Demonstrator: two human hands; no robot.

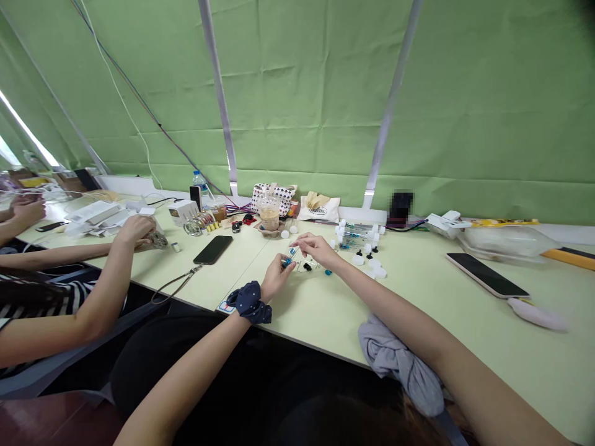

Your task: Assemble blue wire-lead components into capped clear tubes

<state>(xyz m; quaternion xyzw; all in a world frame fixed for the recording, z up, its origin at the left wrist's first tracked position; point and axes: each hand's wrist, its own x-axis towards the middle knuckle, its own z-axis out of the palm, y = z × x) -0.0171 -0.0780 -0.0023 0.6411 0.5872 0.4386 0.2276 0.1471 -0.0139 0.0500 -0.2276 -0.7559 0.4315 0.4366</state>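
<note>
My left hand [276, 276] is closed around the lower end of a small clear tube with blue parts [291, 253], held tilted above the table. At its upper end my right hand [318, 248] brings thumb and fingertips together on the tube; the exact grip is too small to make out. Small black pieces [307, 266] and a blue cap [328, 272] lie just below my right hand. Beyond it, similar clear tubes with white ends [357, 235] are stacked. White round caps [377, 271] and black stoppers [359, 253] are scattered beside them.
A drink cup [268, 217] and a cream pouch [318, 209] stand behind my hands. Phones lie left [212, 249] and right [486, 274]. A clear plastic container [506, 240] sits at the far right. On the left, a co-worker's hand [136, 231] handles a small object near white boxes.
</note>
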